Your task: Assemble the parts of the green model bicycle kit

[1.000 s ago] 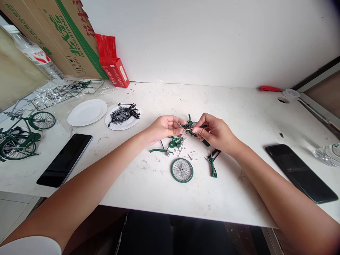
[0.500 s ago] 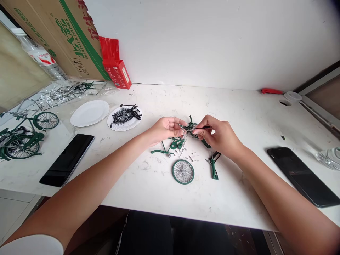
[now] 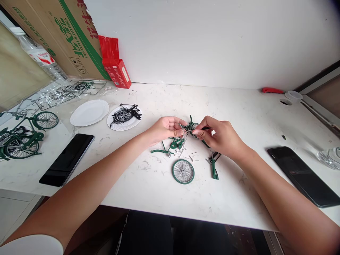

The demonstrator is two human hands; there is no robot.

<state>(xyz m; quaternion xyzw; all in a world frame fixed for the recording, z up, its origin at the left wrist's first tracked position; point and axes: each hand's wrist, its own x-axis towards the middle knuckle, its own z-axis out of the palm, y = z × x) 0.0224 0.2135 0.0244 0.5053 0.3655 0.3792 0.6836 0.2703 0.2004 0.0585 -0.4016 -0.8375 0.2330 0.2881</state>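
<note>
My left hand (image 3: 170, 128) is closed in a pinch on a small, thin silvery-green part, too small to make out fully. My right hand (image 3: 216, 136) grips a slim dark tool with a thin metal tip, which meets the part at my left fingertips. Behind and between the hands lies a green piece with a wheel (image 3: 193, 127), partly hidden. Below my left hand are a green frame piece (image 3: 176, 143) and tiny loose metal bits (image 3: 191, 158). A green-rimmed spoked wheel (image 3: 183, 171) lies nearer the front edge, with a green and black part (image 3: 214, 169) to its right.
At left are an assembled green model bicycle (image 3: 22, 141), a phone (image 3: 67, 159), a white plate (image 3: 89, 112) and a plate of black parts (image 3: 113, 122). A red box (image 3: 119, 74) stands behind. Another phone (image 3: 302, 175) and a clear vessel (image 3: 330, 157) are at right.
The view has shifted very slightly. Both hands hold nearly the same pose, with my right hand's fingers and tool only minutely moved.
</note>
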